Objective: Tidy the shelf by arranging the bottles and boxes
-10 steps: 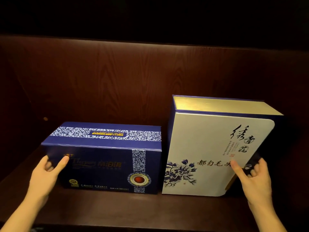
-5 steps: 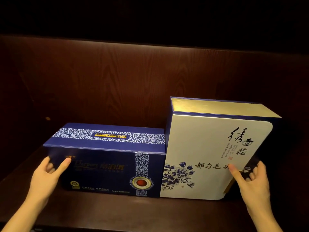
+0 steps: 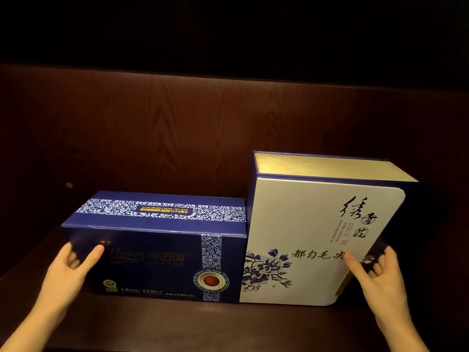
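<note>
Left hand (image 3: 67, 273): grasping the blue box (image 3: 162, 257) — thumb on its front, fingers curled round its left end.
Right hand (image 3: 380, 278): grasping the white box (image 3: 304, 232) at its right edge.
Boxes: side by side, touching, on the wooden shelf (image 3: 177, 326).

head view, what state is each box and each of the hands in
dark blue box: closed, lying low on the shelf, right end against the white box
white box: closed, standing upright, taller than its neighbour
left hand: grips the dark blue box's left end, thumb on the front face
right hand: grips the white box's right edge, thumb on the front face
</note>
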A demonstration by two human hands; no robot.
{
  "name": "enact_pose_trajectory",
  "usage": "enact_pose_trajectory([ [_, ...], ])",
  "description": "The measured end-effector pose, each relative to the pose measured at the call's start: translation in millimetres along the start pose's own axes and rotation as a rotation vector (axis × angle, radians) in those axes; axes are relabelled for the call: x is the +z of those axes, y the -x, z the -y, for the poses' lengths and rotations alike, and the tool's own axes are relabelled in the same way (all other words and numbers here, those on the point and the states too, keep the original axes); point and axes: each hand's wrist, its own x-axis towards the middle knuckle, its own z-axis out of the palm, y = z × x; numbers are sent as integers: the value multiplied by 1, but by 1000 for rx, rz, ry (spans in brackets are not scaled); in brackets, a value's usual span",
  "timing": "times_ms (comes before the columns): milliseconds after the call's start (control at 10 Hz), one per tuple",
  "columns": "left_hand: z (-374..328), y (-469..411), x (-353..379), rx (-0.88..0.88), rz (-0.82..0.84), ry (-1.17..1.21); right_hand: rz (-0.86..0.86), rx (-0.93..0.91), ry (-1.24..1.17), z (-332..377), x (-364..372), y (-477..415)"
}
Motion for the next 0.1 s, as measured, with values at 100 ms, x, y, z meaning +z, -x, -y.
enact_pose_trajectory([
  [100,-11,2,-8,88,-74,62,-93,-33,-27,15,-8,8],
])
